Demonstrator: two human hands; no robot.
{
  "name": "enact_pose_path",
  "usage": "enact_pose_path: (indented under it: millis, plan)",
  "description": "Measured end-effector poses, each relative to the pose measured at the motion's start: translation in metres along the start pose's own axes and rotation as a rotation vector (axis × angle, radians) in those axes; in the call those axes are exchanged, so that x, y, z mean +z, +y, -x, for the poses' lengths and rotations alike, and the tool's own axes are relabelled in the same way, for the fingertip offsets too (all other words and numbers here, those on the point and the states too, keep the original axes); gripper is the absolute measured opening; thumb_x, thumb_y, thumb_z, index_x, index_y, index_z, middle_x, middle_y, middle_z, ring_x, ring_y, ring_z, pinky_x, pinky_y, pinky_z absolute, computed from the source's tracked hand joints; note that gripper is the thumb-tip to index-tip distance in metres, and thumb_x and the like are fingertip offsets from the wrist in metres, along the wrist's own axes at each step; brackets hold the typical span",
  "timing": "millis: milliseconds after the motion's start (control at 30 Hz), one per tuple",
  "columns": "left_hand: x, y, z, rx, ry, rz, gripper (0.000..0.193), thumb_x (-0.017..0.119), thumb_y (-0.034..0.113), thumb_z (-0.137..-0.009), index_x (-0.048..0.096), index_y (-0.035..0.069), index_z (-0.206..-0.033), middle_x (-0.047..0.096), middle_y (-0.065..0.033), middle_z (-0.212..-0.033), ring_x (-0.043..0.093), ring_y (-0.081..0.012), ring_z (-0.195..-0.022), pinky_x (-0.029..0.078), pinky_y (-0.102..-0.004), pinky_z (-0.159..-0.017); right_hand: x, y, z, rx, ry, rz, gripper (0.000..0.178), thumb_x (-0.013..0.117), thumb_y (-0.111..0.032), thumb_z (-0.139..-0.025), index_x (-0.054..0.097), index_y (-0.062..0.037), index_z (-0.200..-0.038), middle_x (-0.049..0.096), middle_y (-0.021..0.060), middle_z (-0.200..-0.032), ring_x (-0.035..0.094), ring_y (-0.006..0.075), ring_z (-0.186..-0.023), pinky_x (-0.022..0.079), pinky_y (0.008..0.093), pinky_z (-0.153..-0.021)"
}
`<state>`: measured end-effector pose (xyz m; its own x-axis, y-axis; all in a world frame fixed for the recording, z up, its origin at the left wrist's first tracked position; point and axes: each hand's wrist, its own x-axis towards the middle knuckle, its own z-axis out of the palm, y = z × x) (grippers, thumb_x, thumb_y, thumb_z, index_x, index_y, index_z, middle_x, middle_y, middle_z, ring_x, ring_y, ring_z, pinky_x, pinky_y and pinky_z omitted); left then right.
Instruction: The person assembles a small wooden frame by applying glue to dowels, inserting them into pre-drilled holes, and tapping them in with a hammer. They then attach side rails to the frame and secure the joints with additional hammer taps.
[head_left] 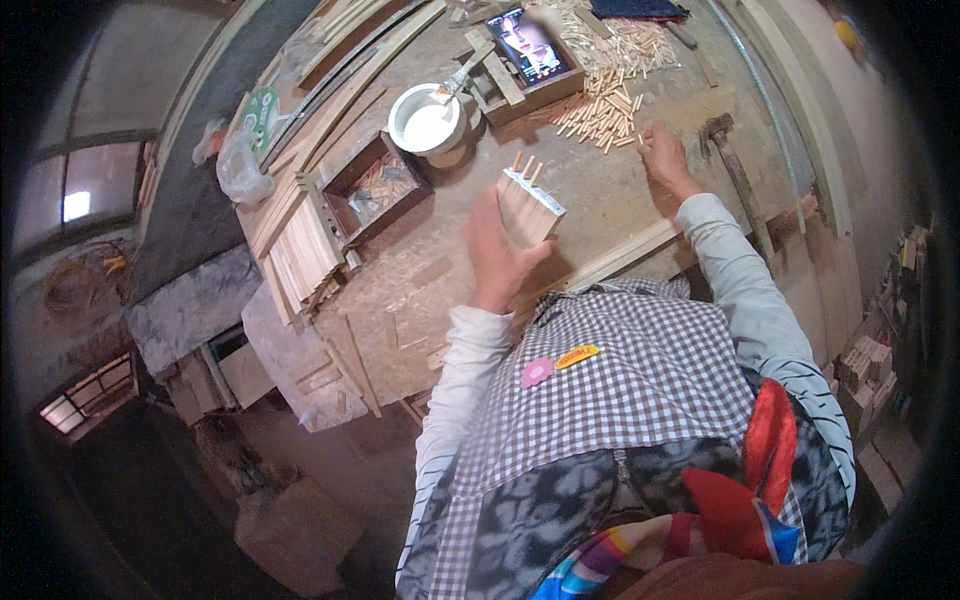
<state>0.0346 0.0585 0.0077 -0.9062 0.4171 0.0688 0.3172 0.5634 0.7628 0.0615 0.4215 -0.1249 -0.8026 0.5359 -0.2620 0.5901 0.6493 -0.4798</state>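
Here, in the head view, the left grip (pixel 497 252) is clamped around a pale wooden block (pixel 530 218), thumb on the near side, holding it tilted above the counter (pixel 600 195). White paste coats the block's upper edge, just beyond the left grip's fingers, and a few thin dowels (pixel 529 170) stick up out of that edge. The right grip (pixel 664 160) is well apart from the block, low over the counter, its fingertips bent close to one another; I cannot tell whether they are together on a dowel. Just ahead of the right grip and to its left lies a loose dowel pile (pixel 603 112), while a hammer (pixel 741 182) rests to its right. Ahead of the left grip, slightly to its left, stands a white bowl (pixel 396 135) of white paste, a brush (pixel 463 72) across its rim. Farther ahead, between the two grips, a lit phone (pixel 528 46) leans in a wooden box (pixel 540 101). Left of the left grip are a shallow tray (pixel 396 204) of scraps and, beyond it, stacked wooden strips (pixel 298 245).
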Motion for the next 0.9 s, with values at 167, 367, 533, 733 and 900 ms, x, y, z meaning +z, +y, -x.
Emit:
enact_pose_path:
  millis: [167,367,533,733,900]
  plan:
    - [0.000,0.010,-0.004,-0.118,-0.041,0.036,0.100,0.089,0.025,-0.063,0.042,-0.002,-0.147,0.056,-0.0211,-0.131,0.056,-0.0389,-0.122,0.044,-0.0455,-0.106,0.000,-0.014,0.001,-0.167,0.020,-0.051,0.033,0.072,-0.016,-0.089,0.064,-0.0020,-0.118,0.072,0.0205,-0.098,0.070,0.0392,-0.092,0.055,0.0464,-0.081]
    - [-0.005,0.014,-0.003,-0.111,-0.006,0.091,0.107,0.092,0.028,-0.062,0.038,-0.002,-0.149,0.052,-0.0217,-0.132,0.054,-0.0368,-0.124,0.043,-0.0439,-0.108,-0.038,-0.117,0.052,-0.289,-0.512,-0.954,0.019,0.069,-0.019,-0.099,0.069,-0.0020,-0.109,0.068,0.0007,-0.088,0.062,0.0084,-0.075,0.053,0.0258,-0.068]
    - [-0.006,0.013,-0.002,-0.065,0.009,0.080,0.110,0.092,0.029,-0.061,0.036,-0.003,-0.150,0.052,-0.0209,-0.131,0.054,-0.0366,-0.122,0.043,-0.0435,-0.107,-0.065,-0.173,0.090,-0.399,-0.498,-0.972,0.016,0.069,-0.018,-0.100,0.072,-0.0021,-0.101,0.066,-0.0019,-0.081,0.060,0.0064,-0.072,0.050,0.0237,-0.065]
    - [-0.005,0.012,-0.002,-0.024,0.040,0.031,0.109,0.093,0.030,-0.058,0.040,-0.001,-0.147,0.055,-0.0211,-0.133,0.054,-0.0401,-0.124,0.042,-0.0485,-0.105,-0.068,-0.185,0.099,-0.427,-0.463,-0.805,0.020,0.069,-0.022,-0.101,0.072,-0.0029,-0.098,0.064,-0.0038,-0.080,0.058,0.0054,-0.070,0.048,0.0226,-0.062]
    - [-0.005,0.009,-0.004,0.073,0.070,-0.119,0.108,0.092,0.031,-0.056,0.041,-0.001,-0.146,0.057,-0.0211,-0.129,0.055,-0.0404,-0.120,0.044,-0.0497,-0.101,-0.062,-0.185,0.105,-0.388,-0.425,-0.788,0.020,0.072,-0.021,-0.097,0.074,-0.0013,-0.092,0.065,0.0017,-0.073,0.058,0.0076,-0.063,0.046,0.0267,-0.058]
